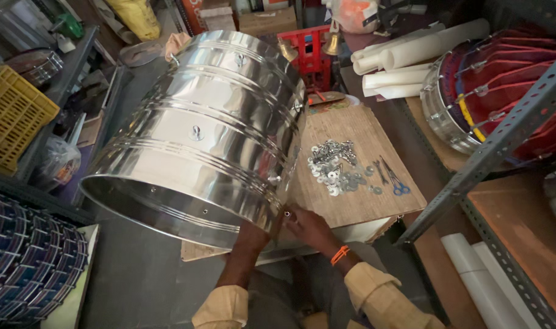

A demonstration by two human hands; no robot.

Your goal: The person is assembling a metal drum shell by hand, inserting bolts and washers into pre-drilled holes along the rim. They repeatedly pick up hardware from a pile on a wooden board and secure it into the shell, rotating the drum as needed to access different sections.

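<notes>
Polished steel drum shell (205,134) tilted on wooden board (357,201), left hand (253,234) hidden inside its rim, grip unclear, right hand (308,225) pinching small bolt (287,214) at shell's 5 o'clock edge, washers and bolts pile (336,167) at 3 o'clock

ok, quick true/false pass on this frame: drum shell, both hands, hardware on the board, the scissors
1. The shiny steel drum shell lies tilted on its side, its open end toward the camera. True.
2. The right hand is at the shell's lower rim, fingertips by a small bolt there. True.
3. The left hand is picking washers off the board. False: it reaches up inside the shell's rim.
4. The pile of bolts and washers sits on the wooden board. True.
5. The blue-handled scissors lie inside the shell. False: they lie on the board, right of the pile.
</notes>
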